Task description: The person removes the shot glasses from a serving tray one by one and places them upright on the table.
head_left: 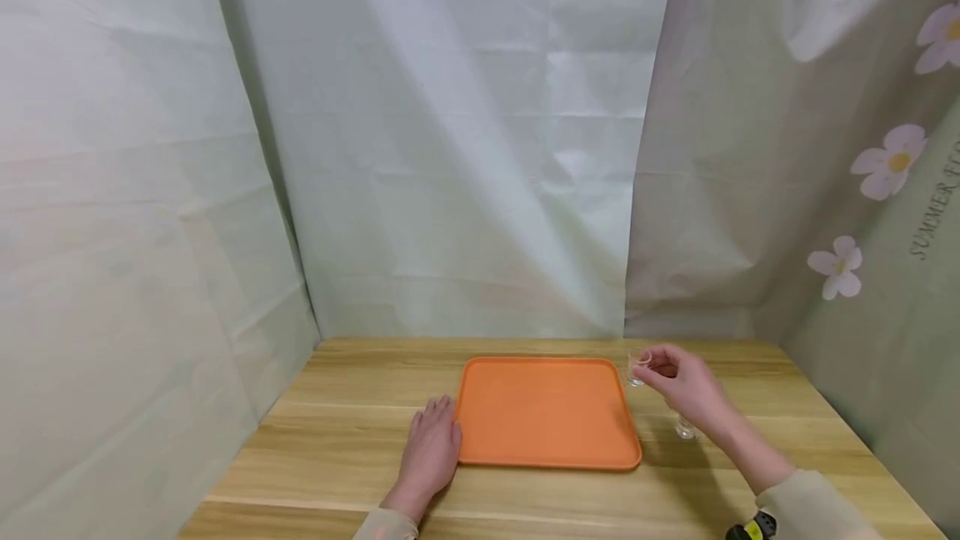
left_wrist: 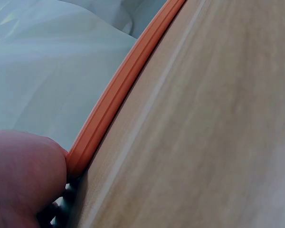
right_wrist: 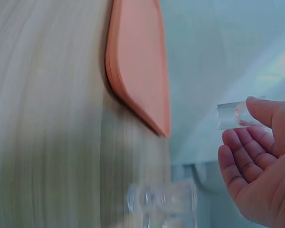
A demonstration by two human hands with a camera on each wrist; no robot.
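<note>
A small clear shot glass [head_left: 635, 369] is pinched between thumb and fingers of my right hand [head_left: 688, 387], held in the air beside the tray's far right corner. The right wrist view shows the same shot glass [right_wrist: 230, 115] at the fingertips of the right hand [right_wrist: 263, 156]. My left hand [head_left: 430, 450] lies on the table against the left edge of an orange rectangular tray [head_left: 547, 413], its fingers extended. In the left wrist view part of that hand [left_wrist: 26, 175] meets the corner of the tray's rim [left_wrist: 118, 90].
More clear glasses [right_wrist: 164, 197] stand on the wooden table [head_left: 337, 432] right of the tray. In the head view one glass [head_left: 685, 428] shows partly behind the right wrist. Pale hanging cloth [head_left: 465, 148] encloses the table's back and sides.
</note>
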